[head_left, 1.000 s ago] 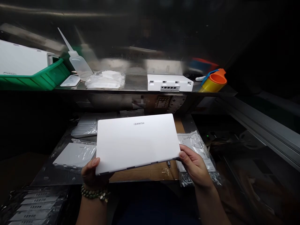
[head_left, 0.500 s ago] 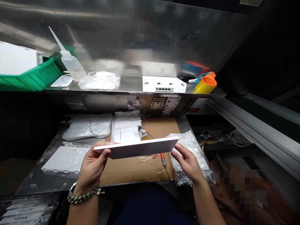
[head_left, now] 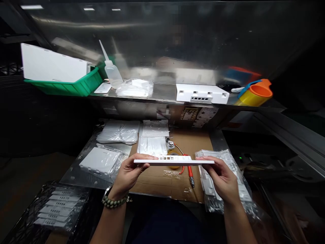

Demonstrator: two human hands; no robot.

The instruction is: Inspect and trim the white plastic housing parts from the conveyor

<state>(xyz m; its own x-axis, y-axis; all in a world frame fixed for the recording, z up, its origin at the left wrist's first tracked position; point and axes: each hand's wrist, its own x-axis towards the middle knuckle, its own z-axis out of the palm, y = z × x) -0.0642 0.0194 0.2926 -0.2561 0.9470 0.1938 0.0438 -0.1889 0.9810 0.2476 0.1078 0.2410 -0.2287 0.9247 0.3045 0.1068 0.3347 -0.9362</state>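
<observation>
A white plastic housing panel [head_left: 175,163] is held level and edge-on above the work surface, a strip of port cutouts showing along its far side. My left hand [head_left: 129,174] pinches its left end, thumb underneath and fingers on top. Closed on the right end is my right hand [head_left: 223,177], fingers over the edge and thumb below. Beneath the panel lies a brown cardboard sheet [head_left: 157,186] with a red-handled tool [head_left: 190,171] and a roll of yellowish tape [head_left: 174,166], partly hidden by the panel.
Bagged white panels [head_left: 100,161] lie at left, bagged white parts [head_left: 213,183] at right. Flat plastic bags [head_left: 119,131] rest behind. The shelf above carries a green bin [head_left: 83,83], a squeeze bottle [head_left: 113,74], a white ported housing [head_left: 200,93] and a yellow-orange cup [head_left: 255,96]. A crate of bagged panels [head_left: 56,210] stands lower left.
The panel has gone from tilted, with its broad face showing, to level and edge-on, revealing the port cutouts. My right hand now grips its end more fully. The view has swung left.
</observation>
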